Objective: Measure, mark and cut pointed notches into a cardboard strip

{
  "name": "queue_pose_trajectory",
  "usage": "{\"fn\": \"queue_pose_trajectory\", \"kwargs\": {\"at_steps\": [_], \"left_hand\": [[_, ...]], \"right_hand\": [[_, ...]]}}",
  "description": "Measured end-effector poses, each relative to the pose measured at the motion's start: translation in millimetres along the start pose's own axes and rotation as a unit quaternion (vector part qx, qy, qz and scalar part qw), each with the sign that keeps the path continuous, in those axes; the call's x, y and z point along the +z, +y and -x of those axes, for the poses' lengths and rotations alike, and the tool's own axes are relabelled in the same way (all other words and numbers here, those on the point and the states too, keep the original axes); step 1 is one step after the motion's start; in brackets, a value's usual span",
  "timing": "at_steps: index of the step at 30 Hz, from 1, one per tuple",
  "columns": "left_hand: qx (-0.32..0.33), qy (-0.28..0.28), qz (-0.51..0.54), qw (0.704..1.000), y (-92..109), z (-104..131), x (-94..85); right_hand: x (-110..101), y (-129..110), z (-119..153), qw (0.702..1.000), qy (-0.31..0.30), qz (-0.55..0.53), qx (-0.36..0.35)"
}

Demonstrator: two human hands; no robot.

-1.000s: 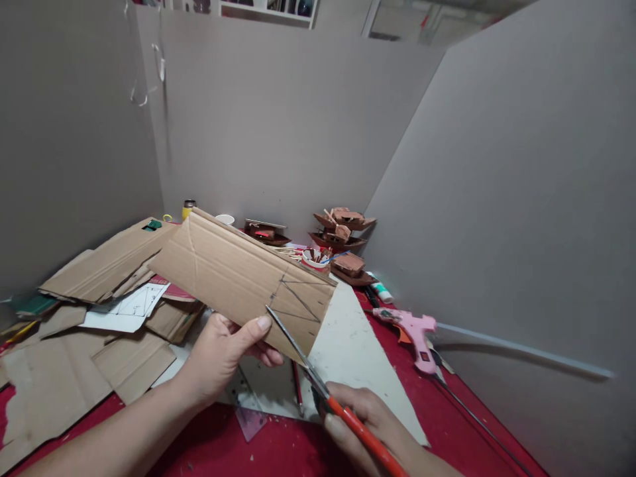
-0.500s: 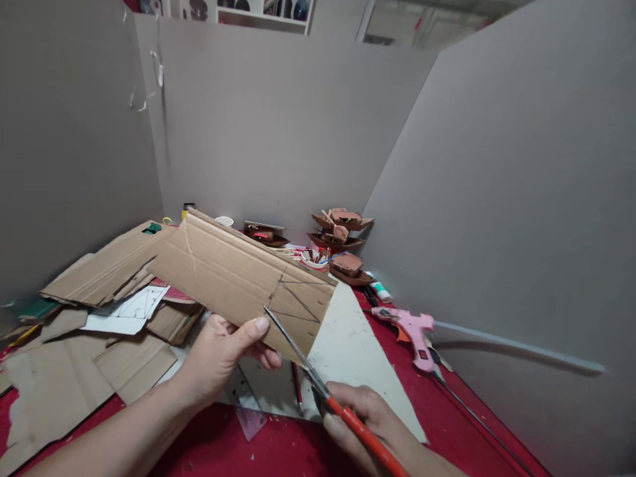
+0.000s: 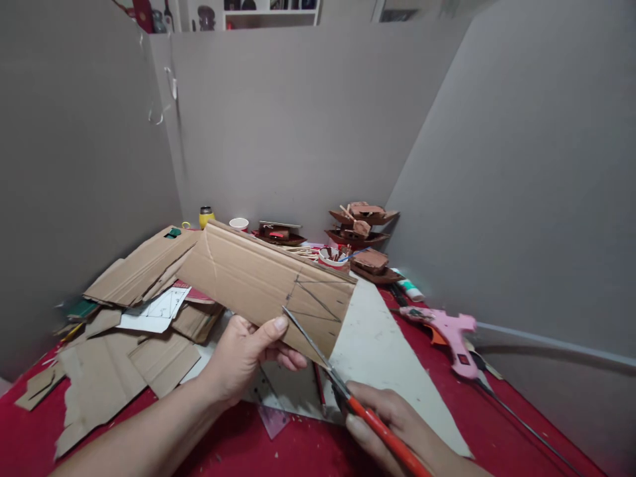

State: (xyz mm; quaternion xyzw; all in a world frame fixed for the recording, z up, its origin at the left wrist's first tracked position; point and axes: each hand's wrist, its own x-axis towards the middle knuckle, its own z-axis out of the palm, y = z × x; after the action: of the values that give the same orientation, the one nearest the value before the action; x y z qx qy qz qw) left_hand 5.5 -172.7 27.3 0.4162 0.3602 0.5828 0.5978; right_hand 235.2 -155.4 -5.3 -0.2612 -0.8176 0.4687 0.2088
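A piece of corrugated cardboard (image 3: 248,278) with pencilled lines near its right end is held up by my left hand (image 3: 253,348), thumb on top and fingers underneath at the lower edge. My right hand (image 3: 382,417) is closed around the orange handles of a pair of scissors (image 3: 342,384). One blade lies across the cardboard's marked face, its tip close to my left thumb; the other blade is hidden behind the sheet. Below the cardboard, a pencil (image 3: 318,387) and a clear set square (image 3: 273,417) lie on a white board (image 3: 402,364).
Cardboard scraps (image 3: 104,377) and a paper with a drawn pattern (image 3: 161,310) lie at left. A pink glue gun (image 3: 452,334) with its cord is at right. Brown model boats (image 3: 362,225), a paper cup (image 3: 334,260) and a yellow jar (image 3: 206,216) stand at the back. Grey panels (image 3: 318,126) enclose the table.
The whole scene has shifted right in view as the camera turned slightly left. Both hands keep their hold, and the scissors stay at nearly the same place on the cardboard.
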Motion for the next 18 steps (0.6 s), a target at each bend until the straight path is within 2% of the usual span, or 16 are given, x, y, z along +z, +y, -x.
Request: {"fn": "queue_pose_trajectory", "kwargs": {"at_steps": [8, 14, 18], "left_hand": [[-0.006, 0.012, 0.019, 1.0, 3, 1, 4.0], [0.014, 0.043, 0.007, 0.999, 4, 0, 4.1], [0.057, 0.086, 0.005, 0.995, 18, -5, -1.7]], "right_hand": [[-1, 0, 1, 0.999, 0.02, -0.015, -0.033], [-8, -11, 0, 0.999, -0.004, 0.032, 0.006], [-16, -21, 4, 0.995, -0.007, 0.095, 0.036]]}}
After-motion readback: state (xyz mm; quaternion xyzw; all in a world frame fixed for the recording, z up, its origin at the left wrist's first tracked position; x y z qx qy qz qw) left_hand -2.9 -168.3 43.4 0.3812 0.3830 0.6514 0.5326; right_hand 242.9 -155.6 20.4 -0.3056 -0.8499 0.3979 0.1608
